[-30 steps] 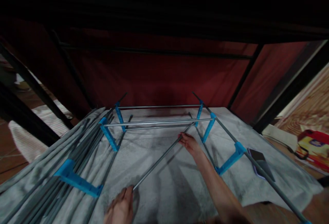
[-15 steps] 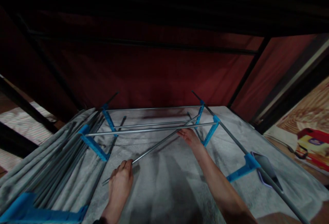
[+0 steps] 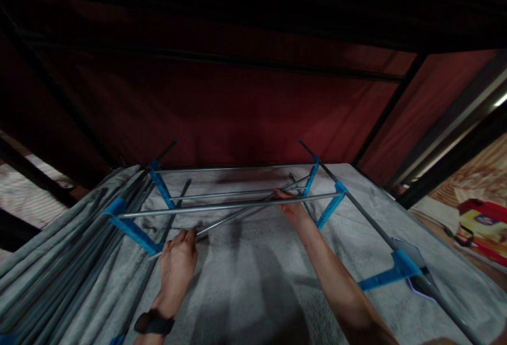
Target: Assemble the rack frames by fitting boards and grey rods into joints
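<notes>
A thin metal rod (image 3: 222,221) slants up to the right between my hands. My left hand (image 3: 179,256) is closed around it near its lower left end. Farther along, my right hand (image 3: 290,206) grips it with the fingers, reaching beneath the front crossbar (image 3: 198,208) of a rack frame. The rod's far end lies close to the blue bracket (image 3: 312,178) at the back right; whether it touches cannot be made out. More blue plastic brackets join the frame at the front left (image 3: 134,233) and front right (image 3: 331,206).
Loose grey tubes (image 3: 89,247) lie bundled at left on a grey blanket (image 3: 253,260). Along the right runs a long side tube (image 3: 368,218) with a blue bracket (image 3: 404,268); a flat tablet-like object (image 3: 414,252) lies under it. Red cloth (image 3: 245,107) hangs behind; a red-yellow bag (image 3: 481,223) sits far right.
The rod has tilted flatter, its left end rising toward the front-left bracket. My left hand moved slightly up and left with it; my right hand now reaches farther under the front crossbar.
</notes>
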A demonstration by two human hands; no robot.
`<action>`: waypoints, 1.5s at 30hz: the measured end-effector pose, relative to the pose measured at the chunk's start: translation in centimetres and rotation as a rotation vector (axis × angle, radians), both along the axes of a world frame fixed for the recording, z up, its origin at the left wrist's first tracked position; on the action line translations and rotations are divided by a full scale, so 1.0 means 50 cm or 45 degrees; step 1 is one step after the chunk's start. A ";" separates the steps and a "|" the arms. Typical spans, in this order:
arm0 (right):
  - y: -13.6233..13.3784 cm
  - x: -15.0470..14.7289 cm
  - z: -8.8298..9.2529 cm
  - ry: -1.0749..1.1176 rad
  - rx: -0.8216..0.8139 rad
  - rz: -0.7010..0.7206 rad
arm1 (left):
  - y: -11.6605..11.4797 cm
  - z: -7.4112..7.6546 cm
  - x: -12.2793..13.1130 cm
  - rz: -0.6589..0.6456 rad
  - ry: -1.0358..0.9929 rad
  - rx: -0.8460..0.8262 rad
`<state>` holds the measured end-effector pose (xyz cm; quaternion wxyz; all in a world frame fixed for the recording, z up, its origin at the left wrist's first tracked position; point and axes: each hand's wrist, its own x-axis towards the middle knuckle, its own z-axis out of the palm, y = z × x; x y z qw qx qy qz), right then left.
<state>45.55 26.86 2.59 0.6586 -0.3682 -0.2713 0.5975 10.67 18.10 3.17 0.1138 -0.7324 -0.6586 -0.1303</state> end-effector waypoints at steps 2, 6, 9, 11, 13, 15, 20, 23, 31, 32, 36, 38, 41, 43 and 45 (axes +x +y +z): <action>0.002 0.001 0.004 0.018 0.014 0.032 | 0.011 0.004 0.000 0.006 0.037 0.011; 0.005 0.000 0.003 0.050 0.031 0.036 | 0.025 0.013 0.007 0.028 0.113 0.053; 0.009 0.000 -0.003 0.069 0.030 0.004 | 0.033 0.022 0.018 0.068 0.135 0.096; 0.015 0.001 -0.006 0.062 0.023 0.004 | 0.041 0.028 0.025 0.099 0.122 0.126; 0.024 0.003 -0.007 0.029 0.025 0.014 | 0.053 0.030 0.029 0.128 0.096 0.157; 0.034 0.005 -0.005 -0.012 0.036 0.022 | 0.069 0.029 0.029 0.152 0.075 0.186; 0.031 0.003 0.011 -0.050 -0.001 0.070 | 0.113 0.022 0.024 0.169 0.005 0.251; 0.007 -0.016 0.014 -0.132 0.032 0.169 | 0.127 0.030 0.029 0.163 -0.072 0.297; -0.027 -0.145 0.002 -1.141 0.505 0.116 | 0.154 0.049 0.037 0.148 -0.140 0.285; -0.029 -0.163 0.001 -1.300 0.634 0.077 | 0.158 0.051 0.038 0.158 -0.146 0.283; -0.027 -0.222 0.007 -1.866 0.973 -0.097 | 0.175 0.066 0.041 0.174 -0.216 0.244; -0.015 -0.248 0.012 -2.022 1.055 -0.148 | 0.185 0.073 0.042 0.175 -0.225 0.225; 0.019 -0.281 0.018 -2.092 1.123 -0.214 | 0.203 0.081 0.042 0.197 -0.190 0.202; 0.047 -0.300 0.019 -2.113 1.135 -0.225 | 0.216 0.085 0.042 0.190 -0.162 0.191; 0.075 -0.315 0.020 -2.147 1.137 -0.206 | 0.228 0.087 0.041 0.193 -0.158 0.188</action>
